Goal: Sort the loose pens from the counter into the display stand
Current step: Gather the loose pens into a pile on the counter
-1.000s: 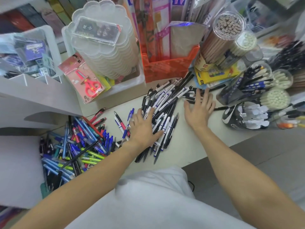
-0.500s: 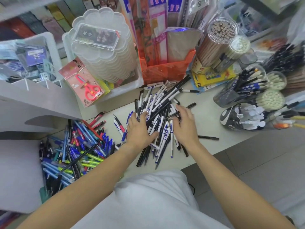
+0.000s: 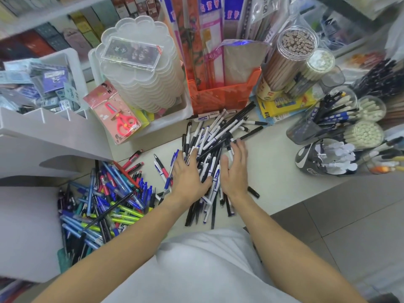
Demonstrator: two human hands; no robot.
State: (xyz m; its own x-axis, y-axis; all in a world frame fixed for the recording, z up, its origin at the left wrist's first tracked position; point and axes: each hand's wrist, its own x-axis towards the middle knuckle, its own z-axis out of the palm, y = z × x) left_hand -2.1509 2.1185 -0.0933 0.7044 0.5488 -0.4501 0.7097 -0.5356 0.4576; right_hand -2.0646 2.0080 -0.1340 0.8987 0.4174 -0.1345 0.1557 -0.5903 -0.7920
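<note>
Head view: left hand (image 3: 189, 174), right hand (image 3: 234, 169) flat, grip open, covering pen pile (image 3: 215, 136) (lower pens hidden).

1. Black and white pens (image 3: 215, 136): the middle of the heap is covered by the left hand (image 3: 189, 174) and the right hand (image 3: 235, 171); the count cannot be told.
2. Pen print too small to read.
3. White stand (image 3: 43, 136), left of the heap: cut by the left edge; its slots are not visible.
4. Coloured pens (image 3: 105, 204) below the stand: the lower layers are buried.
5. Shelves (image 3: 349, 22) behind the heap: blurred.
</note>
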